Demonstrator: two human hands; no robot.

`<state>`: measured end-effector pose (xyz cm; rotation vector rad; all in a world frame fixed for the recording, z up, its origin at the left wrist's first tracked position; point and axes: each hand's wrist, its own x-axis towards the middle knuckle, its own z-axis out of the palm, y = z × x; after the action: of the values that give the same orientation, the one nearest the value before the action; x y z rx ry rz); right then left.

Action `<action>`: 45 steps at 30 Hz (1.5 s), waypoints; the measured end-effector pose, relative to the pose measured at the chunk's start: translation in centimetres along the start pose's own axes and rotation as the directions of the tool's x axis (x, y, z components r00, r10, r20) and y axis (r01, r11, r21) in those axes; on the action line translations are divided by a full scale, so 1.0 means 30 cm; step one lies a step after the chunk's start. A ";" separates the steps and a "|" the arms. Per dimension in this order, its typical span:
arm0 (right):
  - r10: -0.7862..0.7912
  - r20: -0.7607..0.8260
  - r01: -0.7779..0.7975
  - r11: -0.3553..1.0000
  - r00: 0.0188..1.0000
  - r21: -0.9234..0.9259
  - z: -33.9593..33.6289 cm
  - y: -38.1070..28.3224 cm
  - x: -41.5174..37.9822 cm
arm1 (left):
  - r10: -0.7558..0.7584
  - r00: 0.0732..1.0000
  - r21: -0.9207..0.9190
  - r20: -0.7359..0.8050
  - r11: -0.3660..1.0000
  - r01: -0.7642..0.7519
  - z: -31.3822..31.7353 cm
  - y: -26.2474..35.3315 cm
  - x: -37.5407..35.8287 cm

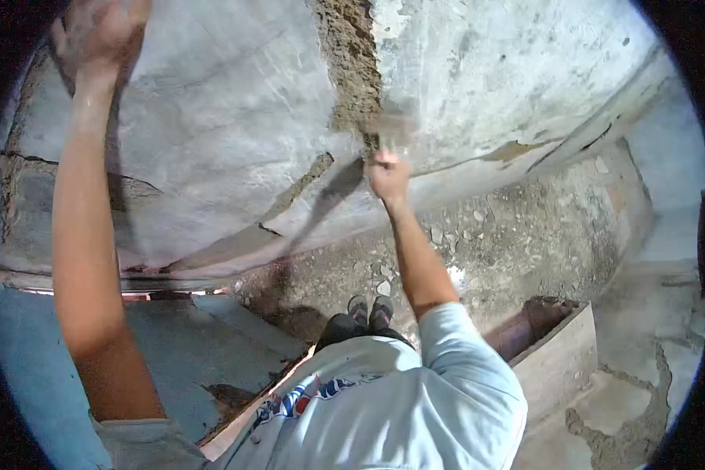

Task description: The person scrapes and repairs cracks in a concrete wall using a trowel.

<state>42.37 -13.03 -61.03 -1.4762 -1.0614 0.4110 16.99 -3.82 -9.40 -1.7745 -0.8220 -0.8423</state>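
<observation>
In the head view, the right hand (389,176) is closed in a fist round the handle of a tool (395,130), blurred enough that I cannot tell its exact kind. The tool is at the near end of the bare strip (349,59) that runs down the wall (219,94), its broad end over or just beside the rough edge. The fist sits close behind that broad end, probably so that the forearm can drive it and keep it steady. The left hand (102,35) is raised at the far left, on or just off the wall; its fingers run out of view, so I cannot tell how wide they are or whether they grip anything. It may be there to brace the body while the other arm works. The shoes (368,311) stand side by side on the floor (517,227), near the foot of the wall, which seems to suit a reach straight ahead.

As for direction, the tool's handle points away from the body, its long axis running near to far, roughly in line with the strip. The broad end lies crosswise, left to right, though the blur hides its edges and any tilt
</observation>
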 end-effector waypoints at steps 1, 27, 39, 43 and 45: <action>-0.103 0.250 0.178 0.937 0.963 -0.300 -0.046 -0.049 -0.010 | 0.007 1.000 0.015 0.020 1.000 -0.007 -0.001 0.005 0.000; 0.956 0.136 -0.915 0.288 0.259 -0.284 -0.760 0.541 -1.662 | 0.125 0.989 -0.298 0.076 0.950 -0.097 0.070 0.131 -0.350; 0.926 0.158 -0.844 0.378 0.343 -0.382 -0.744 0.290 -1.248 | -0.130 0.981 -0.359 0.143 0.917 0.173 -0.029 -0.033 -0.610; 0.916 0.166 -0.826 0.402 0.366 -0.395 -0.660 0.210 -1.161 | -0.349 0.933 -0.376 -0.092 0.880 0.292 -0.040 -0.331 -0.552; 0.913 0.171 -0.817 0.408 0.371 -0.407 -0.625 0.179 -1.144 | -0.436 0.883 -0.438 -0.174 0.837 0.327 -0.044 -0.470 -0.537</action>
<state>40.96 -50.72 -72.71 -2.2177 -0.4741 1.4346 -3.48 -3.35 -15.75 -1.8032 -0.8857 -1.5816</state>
